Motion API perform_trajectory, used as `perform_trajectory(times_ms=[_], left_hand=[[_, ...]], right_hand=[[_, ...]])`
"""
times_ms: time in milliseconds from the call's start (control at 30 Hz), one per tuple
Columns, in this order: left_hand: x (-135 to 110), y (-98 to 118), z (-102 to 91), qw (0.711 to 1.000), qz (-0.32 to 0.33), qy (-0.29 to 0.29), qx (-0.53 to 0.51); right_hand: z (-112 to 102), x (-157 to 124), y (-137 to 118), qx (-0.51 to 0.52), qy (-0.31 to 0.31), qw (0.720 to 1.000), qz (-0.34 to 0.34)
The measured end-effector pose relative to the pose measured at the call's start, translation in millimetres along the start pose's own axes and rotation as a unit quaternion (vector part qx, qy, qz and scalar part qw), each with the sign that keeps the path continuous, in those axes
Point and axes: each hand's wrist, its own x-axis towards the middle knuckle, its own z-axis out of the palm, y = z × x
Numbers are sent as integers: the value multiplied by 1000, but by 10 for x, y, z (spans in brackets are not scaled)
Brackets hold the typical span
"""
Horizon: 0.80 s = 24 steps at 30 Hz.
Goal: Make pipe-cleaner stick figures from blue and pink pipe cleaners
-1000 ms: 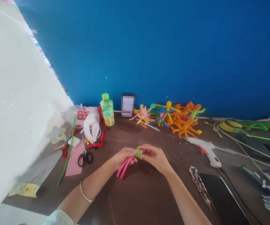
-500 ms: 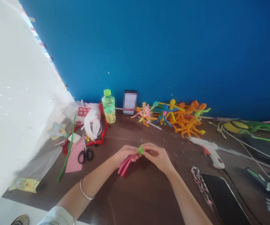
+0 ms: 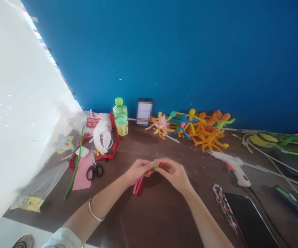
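Note:
Both my hands meet over the middle of the brown table [image 3: 161, 220]. My left hand [image 3: 138, 169] is closed round a bundle of pink pipe cleaners [image 3: 138, 186], whose loose ends hang down below the fingers. My right hand [image 3: 173, 173] pinches a small green pipe-cleaner coil [image 3: 155, 164] at the top of that bundle, between the two hands. A thin silver bangle [image 3: 94, 213] circles my left wrist.
Several pipe-cleaner figures [image 3: 198, 129] lie heaped by the blue wall. A white glue gun [image 3: 233, 164] and a dark phone [image 3: 247, 217] lie right. Left are black scissors [image 3: 94, 168], pink paper [image 3: 83, 174], a green pipe cleaner [image 3: 73, 168], a white bag [image 3: 102, 132] and a green-capped bottle [image 3: 120, 117].
The pink bundle has swung from slanting out leftward to hanging more steeply beneath my left hand, with less of it showing. Both hands stay together at the green coil.

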Motion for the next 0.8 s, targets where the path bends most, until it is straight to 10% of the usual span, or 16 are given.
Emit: perform_trajectory(times_ms=[800], left_hand=[[-47, 50, 13, 999, -11, -33, -1]], right_hand=[[-70, 27, -24, 45, -53, 997, 23]])
